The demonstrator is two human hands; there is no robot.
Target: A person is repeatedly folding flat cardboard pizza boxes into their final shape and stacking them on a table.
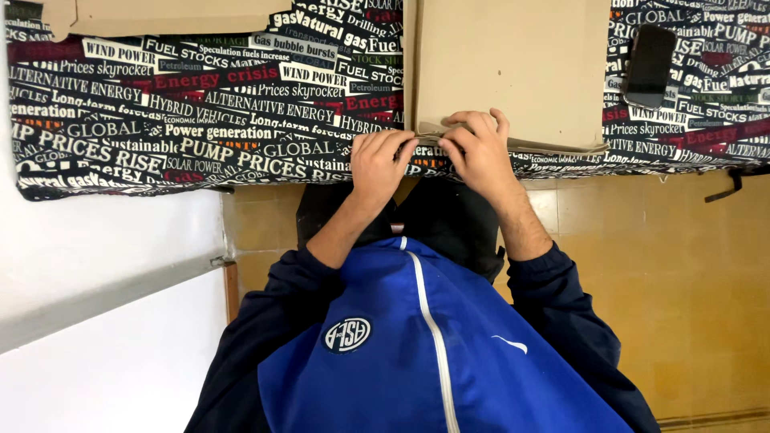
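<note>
Head view, looking straight down. A flat brown cardboard sheet [513, 68] lies on the table [200, 120], which is covered by a dark cloth printed all over with white, red and green lettering. The sheet's long axis runs from the near edge of the table towards the far edge, and its near end rests at the near edge, where thin layers of cardboard show stacked beneath it. The left hand [381, 164] and the right hand [480, 152] meet at the sheet's near left corner. Both are curled, fingertips pinching the cardboard edge between them; the right hand's fingers lie over the top face, the left hand's knuckles face up. A second brown cardboard piece [160, 14] lies along the far edge, towards the far left corner. A black phone [650, 66], rectangular and slightly tilted, lies right of the sheet, near the table's right end.
</note>
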